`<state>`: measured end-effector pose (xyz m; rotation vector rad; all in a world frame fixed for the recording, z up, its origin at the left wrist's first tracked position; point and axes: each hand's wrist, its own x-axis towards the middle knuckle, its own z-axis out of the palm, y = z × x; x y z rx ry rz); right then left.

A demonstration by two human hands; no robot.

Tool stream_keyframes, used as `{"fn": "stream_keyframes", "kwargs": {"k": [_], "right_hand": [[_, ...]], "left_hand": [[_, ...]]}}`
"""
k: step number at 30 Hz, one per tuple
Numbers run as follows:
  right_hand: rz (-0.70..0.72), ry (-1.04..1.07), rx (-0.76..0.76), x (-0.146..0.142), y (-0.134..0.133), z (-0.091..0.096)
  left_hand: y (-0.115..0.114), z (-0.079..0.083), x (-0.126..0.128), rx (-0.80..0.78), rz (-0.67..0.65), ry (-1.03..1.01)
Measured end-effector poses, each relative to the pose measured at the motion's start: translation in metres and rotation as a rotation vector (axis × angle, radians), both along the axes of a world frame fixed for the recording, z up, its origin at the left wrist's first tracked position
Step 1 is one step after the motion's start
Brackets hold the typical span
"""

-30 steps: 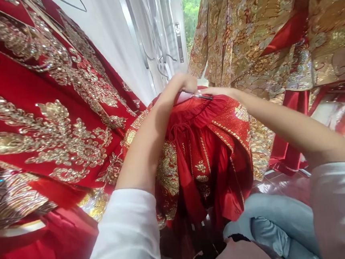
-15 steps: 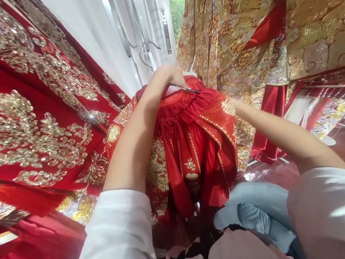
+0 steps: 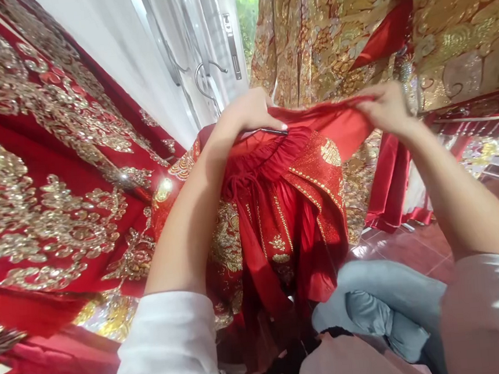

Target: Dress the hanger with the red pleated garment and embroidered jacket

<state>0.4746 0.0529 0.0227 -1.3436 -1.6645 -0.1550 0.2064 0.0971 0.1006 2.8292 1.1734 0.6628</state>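
In front of me hangs a red garment (image 3: 277, 208) with gold embroidery, beaded trim and a gathered red waist tied in a bow. Its hanger hook (image 3: 206, 86) sticks up behind it. My left hand (image 3: 249, 111) is closed at the top of the garment, by a thin dark bar at the waist; what lies under its fingers is partly hidden. My right hand (image 3: 384, 105) pinches a flap of red cloth (image 3: 335, 124) and holds it stretched out to the right, away from the rest of the garment.
Red garments with silver-gold sequins (image 3: 59, 209) hang close on the left. Gold brocade garments (image 3: 332, 34) hang at the back right. A white door frame (image 3: 222, 32) stands behind. Below is a reddish tiled floor (image 3: 416, 248), with my legs in pale blue jeans (image 3: 384, 280).
My right hand has come up from behind the garment's right side and drawn the red cloth out to the right. My left hand stays at the top.
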Motion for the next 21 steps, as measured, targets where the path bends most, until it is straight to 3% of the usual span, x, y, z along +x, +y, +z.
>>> {"fn": "stream_keyframes", "kwargs": {"k": [3,6,10,13,15,18,21], "right_hand": [[-0.095,-0.093,0.074,0.015,-0.019,0.017],[-0.088,-0.194,0.009,0.010,-0.030,0.001],[-0.059,-0.201,0.026,0.002,-0.029,-0.026],[-0.112,-0.175,0.001,0.001,-0.038,-0.016],[-0.171,-0.191,0.009,-0.006,-0.059,0.002],[-0.244,-0.370,0.093,-0.038,-0.106,0.022],[-0.317,-0.643,0.009,-0.092,-0.146,0.005]], "left_hand": [[-0.004,-0.001,-0.003,0.113,-0.074,-0.018],[-0.020,-0.013,-0.001,0.288,-0.231,-0.155],[-0.049,-0.055,0.013,0.538,-0.406,-0.091],[-0.049,-0.091,0.022,0.579,-0.478,0.009],[-0.036,-0.107,0.025,0.567,-0.485,0.009],[-0.013,-0.116,0.030,0.464,-0.406,-0.034],[-0.008,-0.122,0.033,0.368,-0.234,-0.117]]}}
